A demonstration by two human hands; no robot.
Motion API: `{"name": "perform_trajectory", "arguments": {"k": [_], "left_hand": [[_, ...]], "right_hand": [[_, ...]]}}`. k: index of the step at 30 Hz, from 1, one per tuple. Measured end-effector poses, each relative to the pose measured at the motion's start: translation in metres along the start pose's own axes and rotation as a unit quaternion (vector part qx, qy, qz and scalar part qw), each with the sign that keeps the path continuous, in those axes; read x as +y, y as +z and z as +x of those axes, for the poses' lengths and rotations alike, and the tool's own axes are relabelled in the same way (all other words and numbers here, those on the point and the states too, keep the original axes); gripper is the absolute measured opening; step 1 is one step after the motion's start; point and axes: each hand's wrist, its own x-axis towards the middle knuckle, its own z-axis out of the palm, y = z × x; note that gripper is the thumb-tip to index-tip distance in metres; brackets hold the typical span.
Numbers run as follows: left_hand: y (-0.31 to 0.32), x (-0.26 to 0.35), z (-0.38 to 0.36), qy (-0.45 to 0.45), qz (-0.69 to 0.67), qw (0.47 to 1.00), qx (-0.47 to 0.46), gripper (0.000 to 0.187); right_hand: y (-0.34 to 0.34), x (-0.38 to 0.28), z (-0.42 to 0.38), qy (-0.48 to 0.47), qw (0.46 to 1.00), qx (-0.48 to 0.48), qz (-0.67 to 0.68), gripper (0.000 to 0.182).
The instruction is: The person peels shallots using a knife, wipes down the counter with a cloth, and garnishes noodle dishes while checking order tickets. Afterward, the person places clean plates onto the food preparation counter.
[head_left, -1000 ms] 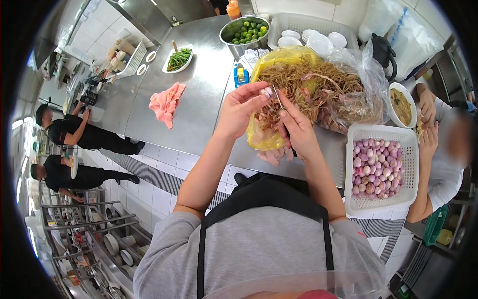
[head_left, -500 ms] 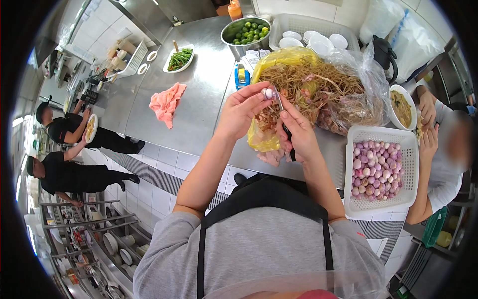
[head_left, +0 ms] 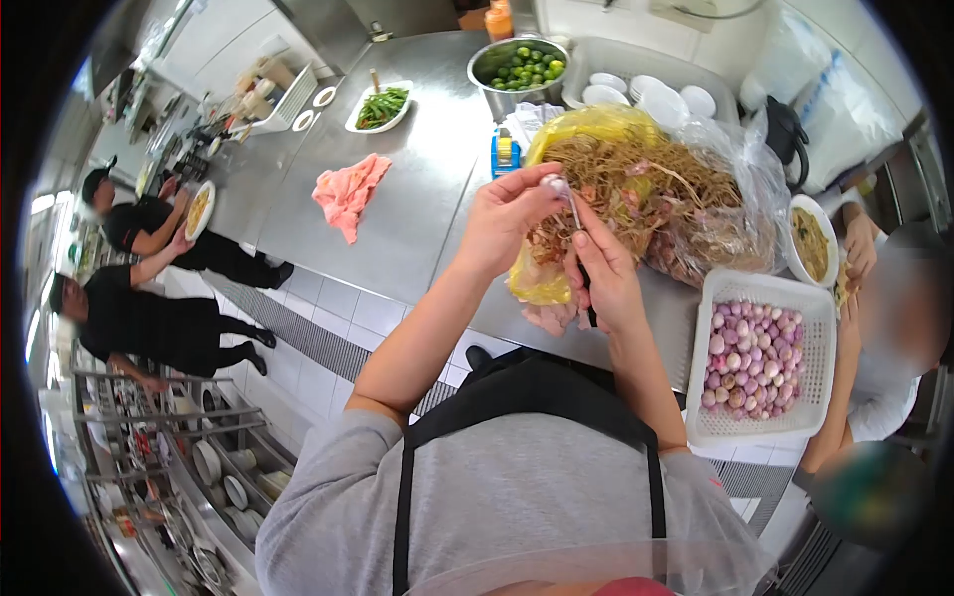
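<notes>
Between the fingertips of my left hand (head_left: 505,221) is a small, pale purple shallot (head_left: 556,184). My right hand (head_left: 610,276) is closed around the black handle of a small knife (head_left: 573,211), its blade up against the shallot. Below and beyond both hands, a yellow plastic bag (head_left: 545,280) lies open with dry roots and papery skins (head_left: 636,179) heaped on it. To the right of my right hand stands a white perforated basket (head_left: 704,429) holding many shallots (head_left: 752,360).
Farther back are a steel pot (head_left: 509,102) of green limes, a tape dispenser (head_left: 505,151) and a tray of white bowls (head_left: 661,102). A pink cloth (head_left: 350,199) and a dish of green chillies (head_left: 383,107) lie left. One person works at right; two stand at left.
The knife blade and the shallot have shifted slightly in my fingers. My view has turned a little, so the table things appear farther right. The people at left have moved slightly.
</notes>
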Motion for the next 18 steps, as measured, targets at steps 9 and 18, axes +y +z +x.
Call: {"name": "perform_trajectory", "arguments": {"k": [9, 18], "left_hand": [[-0.010, -0.002, -0.002, -0.023, -0.077, 0.997, -0.008, 0.027], [-0.026, 0.006, -0.009, -0.029, -0.111, 0.993, -0.013, 0.029]], "right_hand": [[0.002, 0.008, 0.001, -0.013, 1.000, 0.024, -0.007, 0.041], [0.010, 0.011, 0.008, -0.014, 1.000, 0.024, -0.008, 0.041]]}}
